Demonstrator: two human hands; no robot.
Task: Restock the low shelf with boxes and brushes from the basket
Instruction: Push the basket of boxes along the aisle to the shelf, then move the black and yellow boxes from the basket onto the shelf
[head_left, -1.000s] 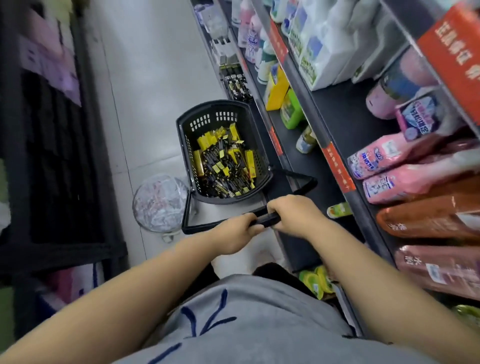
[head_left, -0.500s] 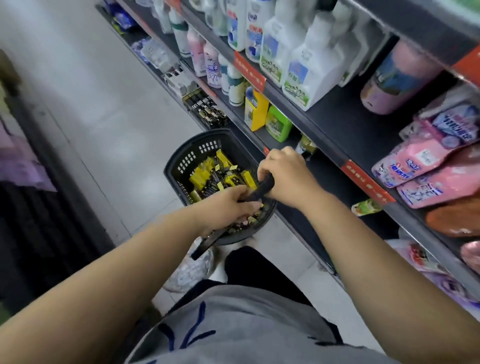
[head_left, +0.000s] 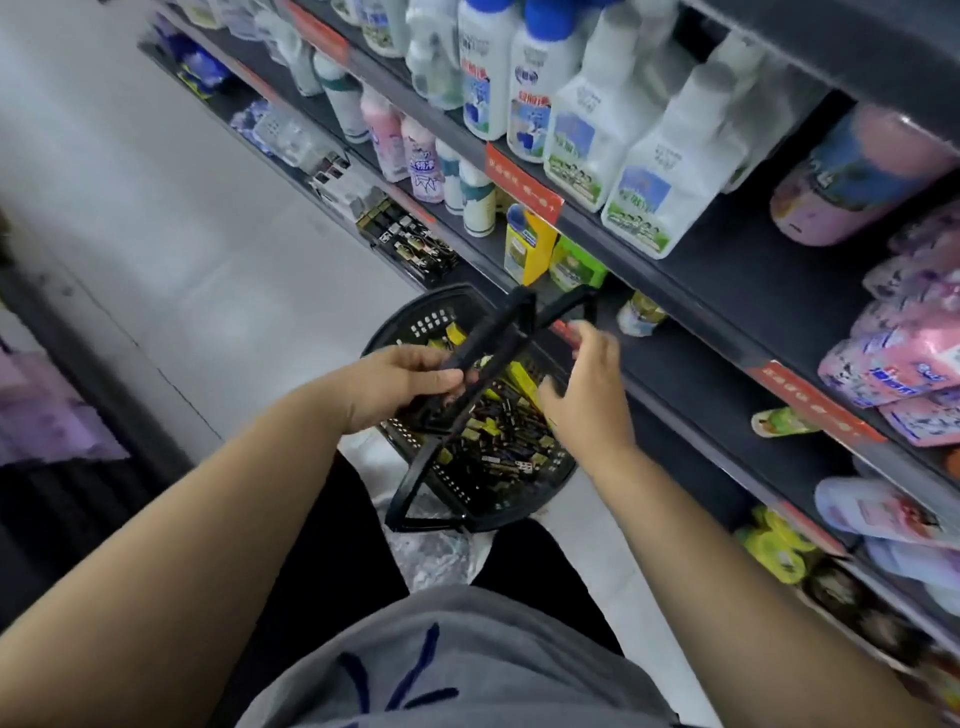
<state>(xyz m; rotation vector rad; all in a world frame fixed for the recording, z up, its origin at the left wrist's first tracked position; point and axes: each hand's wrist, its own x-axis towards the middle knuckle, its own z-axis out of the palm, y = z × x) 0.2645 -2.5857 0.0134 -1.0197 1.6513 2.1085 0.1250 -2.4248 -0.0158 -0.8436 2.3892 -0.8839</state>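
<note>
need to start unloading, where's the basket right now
Head view, centre: the basket is left of the low shelf, its handle gripped by the left hand.

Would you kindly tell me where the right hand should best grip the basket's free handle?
Grip the free handle at the middle of its long straight bar, coming from above on the right: it slants raised over the basket, beside the other handle, which the left hand holds.

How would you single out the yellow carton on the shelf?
On the dark shelving right of the aisle, look under the red price strip below the white jugs. The yellow carton stands there, taller than the green box beside it.
</note>
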